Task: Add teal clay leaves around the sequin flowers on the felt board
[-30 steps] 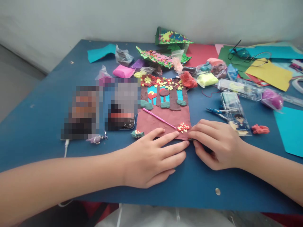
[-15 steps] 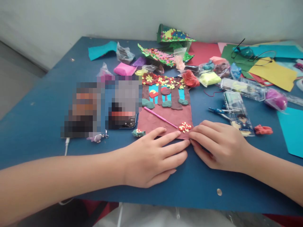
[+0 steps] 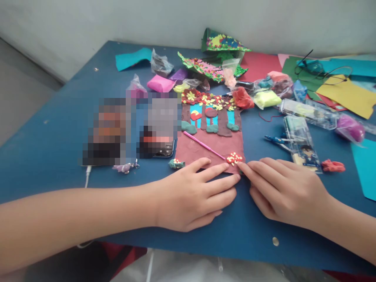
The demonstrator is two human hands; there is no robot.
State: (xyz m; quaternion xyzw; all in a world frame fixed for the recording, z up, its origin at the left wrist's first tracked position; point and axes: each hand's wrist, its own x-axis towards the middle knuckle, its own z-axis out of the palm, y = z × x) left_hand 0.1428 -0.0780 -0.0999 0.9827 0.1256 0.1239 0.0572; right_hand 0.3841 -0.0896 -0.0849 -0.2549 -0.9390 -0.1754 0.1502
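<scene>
As the left hand (image 3: pixel 196 199), fingers spread and empty, touches the near edge of the clay picture (image 3: pixel 216 141) on the worktop (image 3: pixel 53 152), the right hand (image 3: pixel 289 192) has one fingertip at the red spotted bit (image 3: pixel 234 158); I can't tell if its bent fingers hold anything. The clay looks soft and light, best held by plain edges.

A craft corner, home or classroom unclear: 1 table (image 3: pixel 64 137) against a wall (image 3: pixel 141 19), clay scene (image 3: pixel 223 143), bagged clay (image 3: pixel 267 99), coloured paper (image 3: pixel 343 96).
</scene>
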